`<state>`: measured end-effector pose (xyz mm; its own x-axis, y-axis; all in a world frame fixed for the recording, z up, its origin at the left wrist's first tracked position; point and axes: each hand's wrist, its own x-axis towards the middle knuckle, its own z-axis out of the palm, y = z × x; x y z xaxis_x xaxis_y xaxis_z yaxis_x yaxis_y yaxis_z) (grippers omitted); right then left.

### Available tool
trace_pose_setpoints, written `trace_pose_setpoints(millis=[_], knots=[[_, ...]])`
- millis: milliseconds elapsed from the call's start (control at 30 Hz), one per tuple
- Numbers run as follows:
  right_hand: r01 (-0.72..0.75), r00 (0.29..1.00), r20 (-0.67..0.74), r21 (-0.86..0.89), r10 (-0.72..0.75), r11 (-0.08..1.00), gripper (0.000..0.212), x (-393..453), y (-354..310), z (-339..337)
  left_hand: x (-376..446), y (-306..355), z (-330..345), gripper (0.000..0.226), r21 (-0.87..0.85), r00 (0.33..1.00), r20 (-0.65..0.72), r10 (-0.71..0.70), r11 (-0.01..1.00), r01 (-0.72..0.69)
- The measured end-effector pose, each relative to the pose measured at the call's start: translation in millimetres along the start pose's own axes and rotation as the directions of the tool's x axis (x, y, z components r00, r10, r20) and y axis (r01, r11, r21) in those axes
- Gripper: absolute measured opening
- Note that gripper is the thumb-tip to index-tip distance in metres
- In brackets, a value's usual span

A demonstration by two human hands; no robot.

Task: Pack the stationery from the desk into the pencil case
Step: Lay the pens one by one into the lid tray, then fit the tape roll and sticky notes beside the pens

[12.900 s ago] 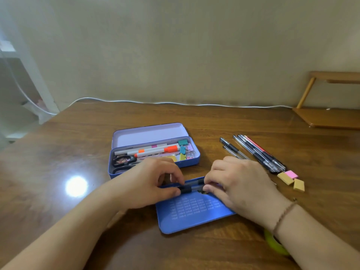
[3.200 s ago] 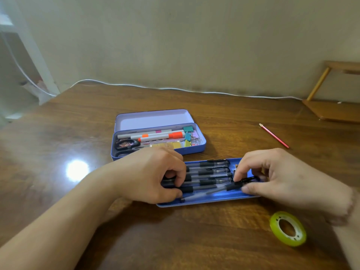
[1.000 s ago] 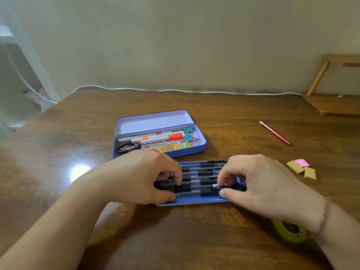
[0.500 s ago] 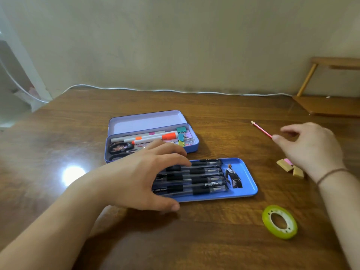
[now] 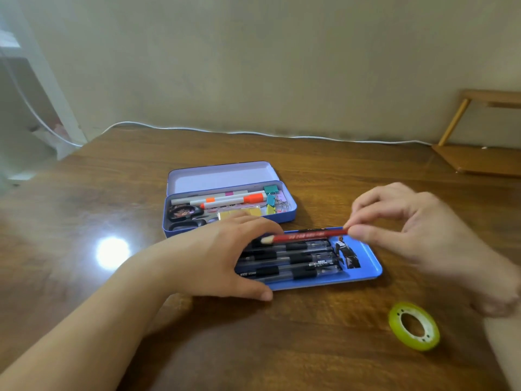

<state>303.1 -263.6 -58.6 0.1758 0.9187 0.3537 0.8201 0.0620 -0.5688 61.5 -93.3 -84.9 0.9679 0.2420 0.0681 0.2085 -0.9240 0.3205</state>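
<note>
One red pencil (image 5: 306,235), light and stiff, hangs over the blue tray (image 5: 366,270) at its 12 o'clock edge, pinched at its blunt end by the right hand (image 5: 417,232). Left hand (image 5: 217,258) lies flat, fingers apart, steadying the pens (image 5: 293,261); its mid-shaft would likely give surer control.

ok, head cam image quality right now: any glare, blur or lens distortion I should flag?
Head view: a round lamp glare burns out a spot on the desk by the left forearm; the right hand is smeared by motion blur, and the red pencil it pinches is soft; the left hand is sharper; frame edges are soft, the back desk edge bows, wide-angle.
</note>
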Motion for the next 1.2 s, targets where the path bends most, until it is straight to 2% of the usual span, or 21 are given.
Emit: trace_pose_setpoints(millis=[67,133,433,533,600,700,733,800,867,1000,1067,1100,1133,1200], knots=[[0.028,0.989,0.144,-0.001,-0.027,1.000,0.018,-1,-1,8,-1,-2,-3,0.076,-0.046,1.000,0.015,-0.023,0.999,0.023],[-0.001,0.977,0.211,-0.020,0.005,1.000,0.018,-2,1,9,-2,-5,-4,0.070,-0.067,0.999,0.036,-0.024,0.997,0.026],[-0.010,0.953,0.299,-0.114,0.043,0.993,0.012,-3,-1,12,-3,-6,-11,0.064,-0.081,0.995,0.088,-0.046,0.995,0.053],[0.032,0.947,0.321,-0.148,0.018,0.988,0.019,-3,-8,20,-4,-3,-9,0.065,-0.107,0.998,0.058,0.013,0.994,-0.007],[0.041,0.956,0.294,-0.209,0.023,0.977,0.023,-2,-13,13,-3,2,-3,0.075,-0.084,0.996,0.043,0.077,0.994,-0.073],[-0.083,0.969,0.194,-0.323,0.151,0.943,0.045,-10,-18,-18,1,11,7,0.090,0.004,0.990,0.062,0.128,0.992,-0.129],[-0.142,0.949,0.209,-0.390,0.237,0.910,0.057,-16,-20,-27,3,13,10,0.092,0.045,0.988,0.064,0.142,0.988,-0.145],[-0.232,0.858,0.279,-0.538,0.431,0.810,0.076,-31,-25,-33,5,16,14,0.092,0.118,0.986,0.070,0.149,0.981,-0.157],[-0.257,0.775,0.316,-0.633,0.547,0.730,0.080,-41,-32,-26,7,17,16,0.090,0.144,0.987,0.089,0.136,0.978,-0.148],[-0.154,0.763,0.372,-0.690,0.529,0.708,0.064,-43,-39,-8,8,15,18,0.085,0.140,0.986,0.137,0.099,0.983,-0.118],[-0.185,0.747,0.402,-0.639,0.529,0.746,0.056,-41,-36,-13,8,14,18,0.085,0.126,0.988,0.134,0.082,0.987,-0.099],[-0.212,0.761,0.402,-0.589,0.510,0.780,0.055,-39,-33,-19,8,14,18,0.084,0.116,0.988,0.132,0.077,0.989,-0.092],[-0.221,0.804,0.372,-0.537,0.464,0.814,0.055,-35,-27,-23,8,14,17,0.084,0.107,0.988,0.134,0.074,0.990,-0.088],[-0.186,0.922,0.232,-0.435,0.310,0.881,0.051,-25,-13,-25,8,14,17,0.084,0.095,0.988,0.141,0.071,0.992,-0.085]])
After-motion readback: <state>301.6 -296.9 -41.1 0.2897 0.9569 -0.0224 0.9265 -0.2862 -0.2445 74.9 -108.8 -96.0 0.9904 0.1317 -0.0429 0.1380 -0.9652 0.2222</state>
